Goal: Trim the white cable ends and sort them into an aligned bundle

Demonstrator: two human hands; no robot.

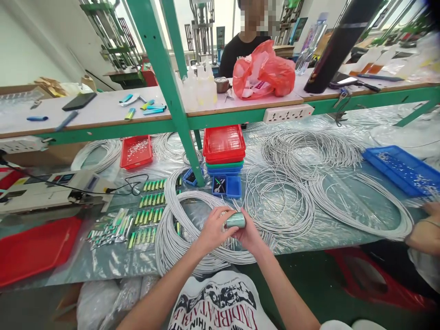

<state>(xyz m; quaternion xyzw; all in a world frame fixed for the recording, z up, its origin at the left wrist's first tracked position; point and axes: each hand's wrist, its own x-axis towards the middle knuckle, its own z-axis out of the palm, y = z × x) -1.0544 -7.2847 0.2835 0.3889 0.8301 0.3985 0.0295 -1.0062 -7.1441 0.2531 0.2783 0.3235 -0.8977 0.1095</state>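
Note:
A short, shiny green cylinder [236, 220] is held between my two hands in the middle of the table. My left hand [215, 230] grips its left end, with the thumb below and the fingers over the top. Around the right end my right hand [250, 233] is closed, its fingers partly hidden by the cylinder. Directly beneath both hands lies a large coil of white cable [172, 229]. Another, looser coil of white cable [280, 201] rests to the right. Rows of yellow-green tubular pieces [147, 215] lie left of the coil.
Stacked red trays [225, 140] and a small blue bin [233, 187] stand beyond my hands. A green post [180, 114] rises from the table under a shelf. A red tray [37, 250] and a machine [55, 192] are at left. Another person's arm [426, 233] is at right, near a blue tray [402, 167].

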